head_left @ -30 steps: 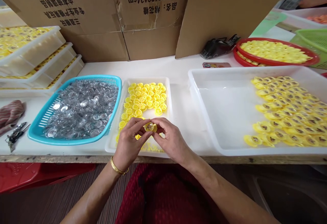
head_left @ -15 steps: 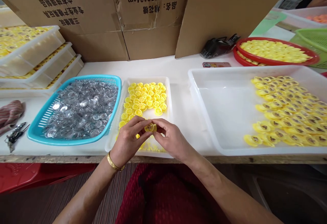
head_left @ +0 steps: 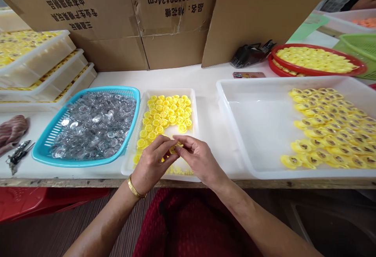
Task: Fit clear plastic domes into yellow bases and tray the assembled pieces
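Between my two hands is a small round yellow plastic piece (head_left: 174, 149) with a dark pattern on its face, partly hidden by fingers. My left hand (head_left: 154, 163), with a gold bracelet at the wrist, pinches it from the left. From the other side my right hand (head_left: 195, 157) grips its edge with thumb and fingertips. Both hands hover over a small white tray (head_left: 195, 104) that holds yellow cup-shaped pieces (head_left: 164, 112). To the left, a blue basket (head_left: 137, 104) is filled with clear round plastic pieces (head_left: 96, 124).
A large white tray (head_left: 235, 132) at the right holds rows of yellow pieces with dark centres (head_left: 331, 128). Stacked trays (head_left: 70, 45) stand at the left, near keys (head_left: 19, 155) and a cloth (head_left: 13, 130). Behind are cardboard (head_left: 176, 49), a black tape dispenser (head_left: 249, 54) and red baskets (head_left: 362, 68).
Both hands have shifted slightly right and remain together on the yellow piece. The piece has turned, and its face is now more covered by the fingers.
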